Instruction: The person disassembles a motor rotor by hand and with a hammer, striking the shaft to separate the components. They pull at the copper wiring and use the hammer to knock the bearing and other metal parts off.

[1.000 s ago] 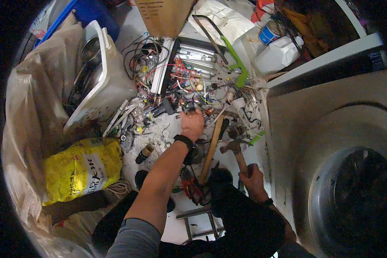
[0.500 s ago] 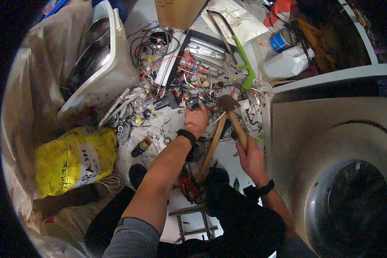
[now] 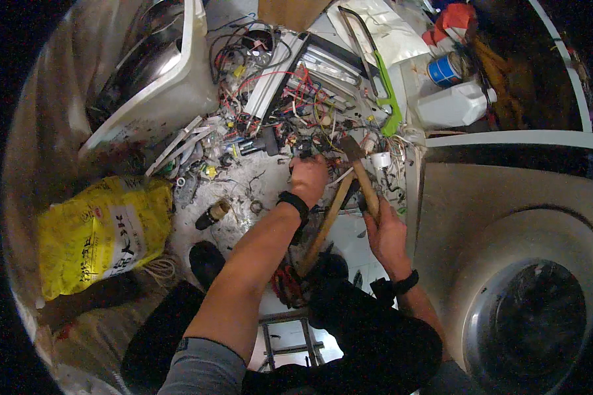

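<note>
My right hand (image 3: 390, 242) is wrapped round the wooden handle of a hammer (image 3: 366, 185), whose rusty head is raised over the scrap. My left hand (image 3: 308, 181) is closed at the near edge of the scrap heap, its fingertips pressed to a small dark part that I cannot make out. Between my hands a second wooden handle (image 3: 328, 227) slants down toward my feet; its far end is partly hidden behind the hammer. Beyond my left hand lie tangled wires (image 3: 303, 85), metal pieces and a dark cylindrical part with a block end (image 3: 265, 141).
A green hacksaw (image 3: 390, 108) lies at the far right, near a white jug (image 3: 456, 105) and a blue can (image 3: 445, 70). On the left are a yellow bag (image 3: 102, 237) and a white tub (image 3: 171, 99). A front-loading washing machine (image 3: 441, 230) stands close on my right.
The hammer has turned in my right hand, and its head now shows narrower. My left hand stays at the same dark part. The whole view has shifted slightly.
</note>
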`<state>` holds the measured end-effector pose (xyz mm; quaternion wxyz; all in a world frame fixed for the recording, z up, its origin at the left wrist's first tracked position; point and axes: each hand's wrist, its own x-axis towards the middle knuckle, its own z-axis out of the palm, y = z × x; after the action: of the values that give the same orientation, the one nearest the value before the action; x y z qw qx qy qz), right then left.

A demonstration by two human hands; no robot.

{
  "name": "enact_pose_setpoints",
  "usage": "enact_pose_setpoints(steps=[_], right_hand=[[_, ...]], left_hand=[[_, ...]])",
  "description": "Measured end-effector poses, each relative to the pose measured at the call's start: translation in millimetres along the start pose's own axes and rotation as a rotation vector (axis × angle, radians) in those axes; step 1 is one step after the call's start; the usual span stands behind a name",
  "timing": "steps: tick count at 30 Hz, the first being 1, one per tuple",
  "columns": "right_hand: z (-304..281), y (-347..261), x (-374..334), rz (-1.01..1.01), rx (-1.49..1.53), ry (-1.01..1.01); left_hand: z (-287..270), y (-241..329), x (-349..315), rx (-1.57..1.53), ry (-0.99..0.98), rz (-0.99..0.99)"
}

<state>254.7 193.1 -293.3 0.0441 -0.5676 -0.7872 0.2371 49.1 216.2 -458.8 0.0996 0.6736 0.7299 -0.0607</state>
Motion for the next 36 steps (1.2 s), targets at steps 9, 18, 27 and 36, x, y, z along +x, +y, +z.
enact_pose_setpoints(steps=[9,18,27,36], right_hand=[[-16,-7,8,0.031,-0.167,-0.166],[-11,6,7,-0.073,-0.234,-0.108],[-51,-50,20,-0.128,-0.158,-0.056],[-16,19,24,-0.086,-0.257,-0.118]], left_hand=[[5,2,5,-0.016,-0.053,-0.015],[-13,21,0,-0.062,-0.040,0.019],[-9,0,-7,0.002,-0.060,0.017],[-24,21,9,-0.036,-0.186,0.034]])
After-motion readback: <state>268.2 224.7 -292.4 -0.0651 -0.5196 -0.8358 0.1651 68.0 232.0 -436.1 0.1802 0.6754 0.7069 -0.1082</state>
